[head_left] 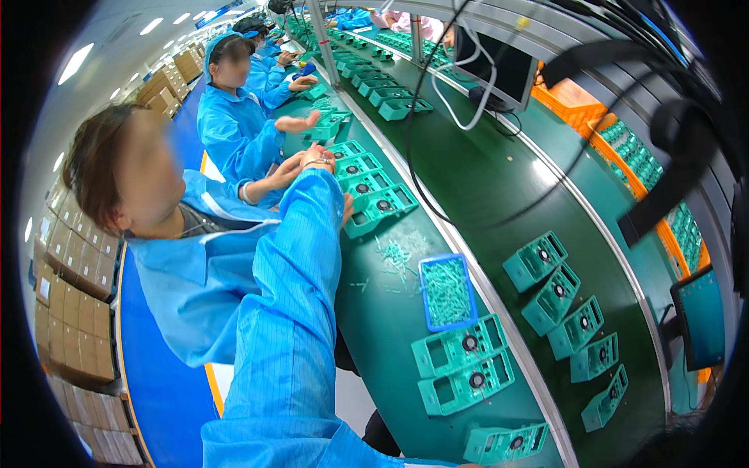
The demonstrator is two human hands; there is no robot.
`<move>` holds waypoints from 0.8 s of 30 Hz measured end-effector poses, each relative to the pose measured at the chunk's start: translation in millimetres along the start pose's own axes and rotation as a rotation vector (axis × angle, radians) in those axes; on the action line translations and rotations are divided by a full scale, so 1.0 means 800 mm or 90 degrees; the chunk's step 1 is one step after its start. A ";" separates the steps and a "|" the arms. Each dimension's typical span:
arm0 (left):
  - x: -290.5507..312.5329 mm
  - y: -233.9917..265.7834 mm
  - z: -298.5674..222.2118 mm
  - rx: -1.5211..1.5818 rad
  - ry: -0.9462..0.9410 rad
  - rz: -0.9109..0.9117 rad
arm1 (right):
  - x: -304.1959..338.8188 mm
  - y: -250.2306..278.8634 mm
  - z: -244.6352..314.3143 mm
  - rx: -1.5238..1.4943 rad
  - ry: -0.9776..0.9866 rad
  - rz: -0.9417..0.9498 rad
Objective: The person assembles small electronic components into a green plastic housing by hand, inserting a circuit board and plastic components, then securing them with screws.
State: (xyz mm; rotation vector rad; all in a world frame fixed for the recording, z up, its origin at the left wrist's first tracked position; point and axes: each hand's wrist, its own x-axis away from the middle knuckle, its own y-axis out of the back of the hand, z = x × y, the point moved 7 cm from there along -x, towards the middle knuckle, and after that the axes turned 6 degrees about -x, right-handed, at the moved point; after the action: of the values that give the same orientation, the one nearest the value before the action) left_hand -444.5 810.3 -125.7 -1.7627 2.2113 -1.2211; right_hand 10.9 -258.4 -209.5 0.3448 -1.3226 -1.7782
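Note:
My left arm in a blue sleeve stretches far forward along the bench. At its end, my left hand [318, 155] is beside a co-worker's hand [292, 168], next to a row of teal plastic housings [364, 188], each with a round black part. Its fingers are hidden, and I cannot make out anything in them. Only a sliver of my right hand [469, 466] shows at the lower edge, close to another teal housing [507, 444]. Between the arms lie a blue tray [422, 290] of small teal plastic pieces and two more housings [462, 373].
Loose teal pieces [396, 257] lie scattered on the green bench. A metal rail [499, 290] separates it from a conveyor carrying several housings [555, 290]. Co-workers sit along the left side. Black cables hang overhead, near a monitor [493, 66]. Orange crates [569, 109] stand beyond.

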 end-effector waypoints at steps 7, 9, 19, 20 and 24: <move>-0.013 0.047 -0.030 -0.157 0.196 0.066 | 0.010 -0.013 -0.034 0.121 -0.020 -0.019; 0.026 0.041 -0.058 -0.010 0.323 0.422 | -0.019 -0.019 -0.028 0.105 -0.009 -0.002; 0.001 0.047 -0.110 0.090 0.476 0.411 | 0.036 -0.042 -0.016 0.487 0.129 -0.028; -0.001 0.068 -0.117 0.096 0.431 0.357 | 0.024 -0.017 -0.007 0.502 0.134 -0.026; -0.076 0.084 -0.102 -0.657 -0.171 0.002 | 0.045 -0.005 -0.029 0.257 -0.160 0.006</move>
State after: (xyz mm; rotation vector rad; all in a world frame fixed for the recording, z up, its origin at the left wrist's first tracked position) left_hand -517.5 907.4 -135.6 -1.9579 2.8467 0.2983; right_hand 3.3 -300.4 -212.6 0.3400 -1.8648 -1.5752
